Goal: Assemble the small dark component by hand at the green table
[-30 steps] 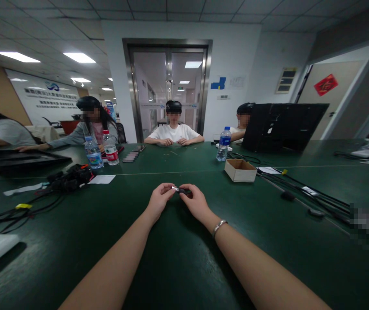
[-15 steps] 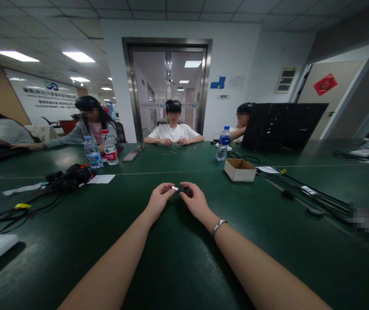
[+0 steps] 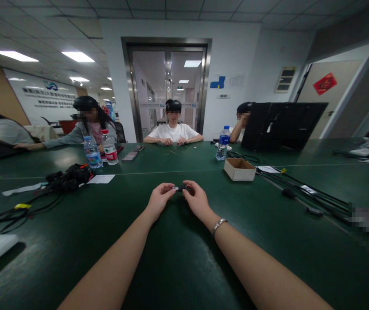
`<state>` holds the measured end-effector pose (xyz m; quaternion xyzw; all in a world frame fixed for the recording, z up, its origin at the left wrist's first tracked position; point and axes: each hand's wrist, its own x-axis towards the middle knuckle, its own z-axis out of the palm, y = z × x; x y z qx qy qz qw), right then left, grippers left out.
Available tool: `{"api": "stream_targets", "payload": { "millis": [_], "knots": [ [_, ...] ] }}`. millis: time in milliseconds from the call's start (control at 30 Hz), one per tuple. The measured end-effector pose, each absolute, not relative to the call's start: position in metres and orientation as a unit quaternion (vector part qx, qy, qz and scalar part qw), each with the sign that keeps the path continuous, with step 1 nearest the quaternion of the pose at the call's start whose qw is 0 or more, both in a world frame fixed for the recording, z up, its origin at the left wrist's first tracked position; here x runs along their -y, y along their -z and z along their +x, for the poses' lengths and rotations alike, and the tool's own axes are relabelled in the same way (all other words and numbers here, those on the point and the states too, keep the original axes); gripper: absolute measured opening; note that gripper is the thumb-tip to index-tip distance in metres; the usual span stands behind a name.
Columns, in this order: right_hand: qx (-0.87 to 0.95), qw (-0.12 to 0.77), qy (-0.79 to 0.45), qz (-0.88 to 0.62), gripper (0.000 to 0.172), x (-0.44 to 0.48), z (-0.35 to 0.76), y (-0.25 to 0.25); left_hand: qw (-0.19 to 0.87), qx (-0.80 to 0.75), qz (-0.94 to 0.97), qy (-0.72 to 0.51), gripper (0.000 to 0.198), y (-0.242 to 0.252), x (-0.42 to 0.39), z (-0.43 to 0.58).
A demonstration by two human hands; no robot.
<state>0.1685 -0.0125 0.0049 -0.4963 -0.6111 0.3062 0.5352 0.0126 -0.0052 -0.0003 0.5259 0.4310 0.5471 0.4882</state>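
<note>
A small dark stick-like object with a silvery end is held level between my two hands, just above the green table. The fingertips of my left hand pinch its silvery end. My right hand, with a metal bracelet on the wrist, grips the dark end between thumb and fingers. Fingers partly cover the object, and it is too small to tell its kind.
An open cardboard box and a blue-capped bottle stand ahead to the right, near a black monitor. Cables run along the right. Black gear and two bottles are on the left. Several people sit around the table.
My right thumb and fingers have shifted slightly on the dark end, and the silvery end shines less. The person behind the monitor has raised a hand to their head.
</note>
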Motion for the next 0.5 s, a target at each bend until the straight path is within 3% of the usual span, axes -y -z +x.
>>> {"api": "stream_targets", "payload": {
  "millis": [500],
  "knots": [
    [0.601, 0.539, -0.334, -0.486, 0.031, 0.0077, 0.1687, -0.0005, 0.451, -0.434, 0.549, -0.554, 0.030, -0.0020, 0.0078, 0.0127]
  ]
}}
